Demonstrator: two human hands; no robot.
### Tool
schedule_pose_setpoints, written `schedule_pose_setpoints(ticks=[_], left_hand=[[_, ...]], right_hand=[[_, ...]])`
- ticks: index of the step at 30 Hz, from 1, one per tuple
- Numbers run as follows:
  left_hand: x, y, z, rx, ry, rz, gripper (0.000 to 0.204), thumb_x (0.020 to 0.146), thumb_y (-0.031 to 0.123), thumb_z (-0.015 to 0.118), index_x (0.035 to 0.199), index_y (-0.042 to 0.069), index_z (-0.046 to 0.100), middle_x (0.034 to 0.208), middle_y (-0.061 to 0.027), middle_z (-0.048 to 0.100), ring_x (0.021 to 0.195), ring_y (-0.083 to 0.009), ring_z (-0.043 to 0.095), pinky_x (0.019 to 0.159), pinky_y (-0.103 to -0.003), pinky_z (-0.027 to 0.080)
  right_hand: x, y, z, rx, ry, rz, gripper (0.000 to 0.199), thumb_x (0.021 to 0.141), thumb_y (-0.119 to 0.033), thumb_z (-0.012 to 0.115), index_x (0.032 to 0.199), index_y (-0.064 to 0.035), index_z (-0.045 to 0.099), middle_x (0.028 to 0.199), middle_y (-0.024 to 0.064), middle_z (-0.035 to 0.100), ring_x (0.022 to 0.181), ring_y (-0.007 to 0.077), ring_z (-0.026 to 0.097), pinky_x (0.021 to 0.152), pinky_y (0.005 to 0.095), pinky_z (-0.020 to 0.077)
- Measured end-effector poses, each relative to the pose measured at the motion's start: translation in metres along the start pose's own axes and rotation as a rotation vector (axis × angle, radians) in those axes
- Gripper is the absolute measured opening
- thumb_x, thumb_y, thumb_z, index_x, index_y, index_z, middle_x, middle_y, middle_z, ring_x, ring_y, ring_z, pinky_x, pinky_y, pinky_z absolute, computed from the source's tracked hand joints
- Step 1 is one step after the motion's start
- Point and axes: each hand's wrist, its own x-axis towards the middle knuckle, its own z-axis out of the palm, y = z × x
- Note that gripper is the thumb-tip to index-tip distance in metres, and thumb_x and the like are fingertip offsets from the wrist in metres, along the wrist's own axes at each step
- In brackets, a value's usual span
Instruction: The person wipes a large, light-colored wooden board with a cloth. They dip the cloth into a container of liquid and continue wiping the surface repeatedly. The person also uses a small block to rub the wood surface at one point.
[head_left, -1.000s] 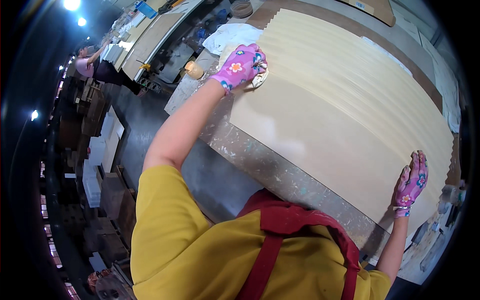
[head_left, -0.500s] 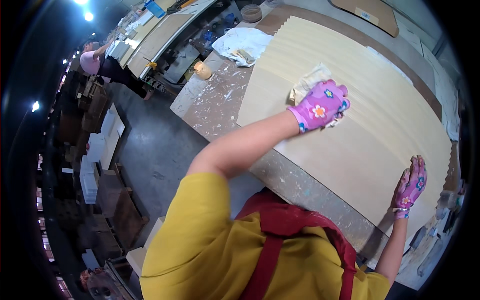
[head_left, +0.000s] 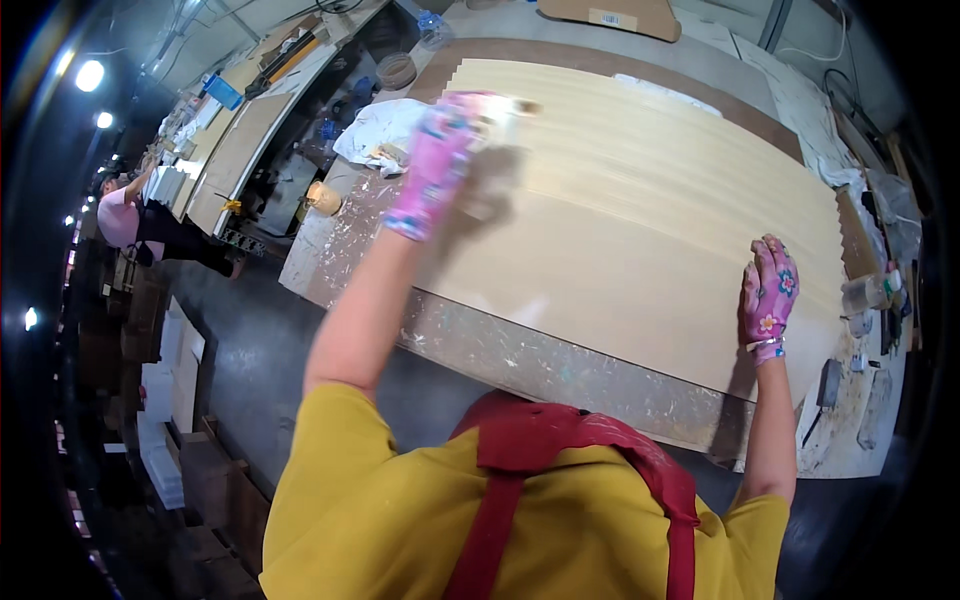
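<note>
My left hand [head_left: 440,165], in a pink flowered glove, is raised near the far left corner of a fanned stack of thin pale wood sheets [head_left: 600,270]. It is smeared by motion and grips a pale rag [head_left: 500,118]; a shadow falls on the sheets beside it. My right hand [head_left: 770,290], gloved alike, lies with fingers stretched on the right part of the top sheet. The sheets' edges form steps along the far side and at the right end.
Left of the stack on the paint-spattered bench [head_left: 335,255] are a white cloth [head_left: 385,132], an orange-cream cup [head_left: 323,198] and a round tub [head_left: 396,71]. A clear jar [head_left: 862,294] stands at the right. Cardboard [head_left: 615,15] lies behind. A person [head_left: 122,212] works at another table far left.
My left hand has swept left and away from me with the rag, from mid-stack to the far left corner. My right hand stays on the sheets. The view has shifted.
</note>
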Motion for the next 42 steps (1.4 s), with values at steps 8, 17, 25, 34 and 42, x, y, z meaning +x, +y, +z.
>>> schedule_pose_setpoints(ticks=[8, 17, 25, 34, 42], left_hand=[[-0.081, 0.098, 0.169, -0.827, -0.606, -0.116, 0.037, 0.093, 0.021, 0.061, 0.124, 0.002, 0.054, 0.121, -0.009, 0.057, 0.116, -0.0218, 0.055, 0.101, -0.032, 0.044], [-0.088, 0.101, 0.169, -0.642, -0.735, -0.395, 0.029, 0.095, 0.019, 0.059, 0.12, 0.004, 0.062, 0.128, -0.011, 0.057, 0.116, -0.023, 0.057, 0.1, -0.034, 0.046], [-0.095, 0.113, 0.202, -0.945, -0.994, -0.631, 0.05, 0.094, 0.014, 0.061, 0.141, 0.008, 0.043, 0.132, -0.0117, 0.054, 0.125, -0.0219, 0.05, 0.103, -0.034, 0.043], [-0.096, 0.146, 0.22, -0.373, -1.207, -0.173, 0.027, 0.091, 0.026, 0.065, 0.108, 0.004, 0.066, 0.082, -0.0064, 0.067, 0.09, -0.0161, 0.06, 0.082, -0.032, 0.047], [-0.042, 0.178, 0.201, 0.026, -0.892, 0.477, 0.042, 0.089, 0.023, 0.064, 0.127, 0.008, 0.056, 0.131, -0.0145, 0.054, 0.124, -0.0332, 0.048, 0.104, -0.042, 0.04]], right_hand=[[-0.053, -0.108, -0.014, 2.087, -0.258, 0.811, 0.051, 0.096, -0.032, 0.055, 0.139, -0.0075, 0.045, 0.135, 0.0113, 0.053, 0.123, 0.0196, 0.052, 0.105, 0.0363, 0.042], [-0.143, -0.076, -0.077, 1.499, -0.039, 0.893, 0.043, 0.092, -0.012, 0.06, 0.131, 0.0027, 0.051, 0.116, 0.0077, 0.064, 0.105, 0.0154, 0.061, 0.092, 0.0281, 0.0474], [-0.182, -0.093, -0.112, 1.525, 0.359, 1.032, 0.035, 0.099, -0.02, 0.045, 0.122, 0.0032, 0.057, 0.113, 0.0109, 0.065, 0.099, 0.0193, 0.065, 0.087, 0.0314, 0.0536], [-0.194, -0.081, -0.102, 0.745, 0.242, 0.788, 0.028, 0.099, -0.024, 0.048, 0.102, 0.0002, 0.063, 0.101, 0.0079, 0.062, 0.089, 0.0135, 0.056, 0.081, 0.0272, 0.0463], [-0.139, -0.03, -0.171, 1.17, 0.621, 0.855, 0.025, 0.095, -0.023, 0.055, 0.106, -0.0049, 0.067, 0.09, 0.0083, 0.067, 0.082, 0.0174, 0.064, 0.075, 0.031, 0.0509]])
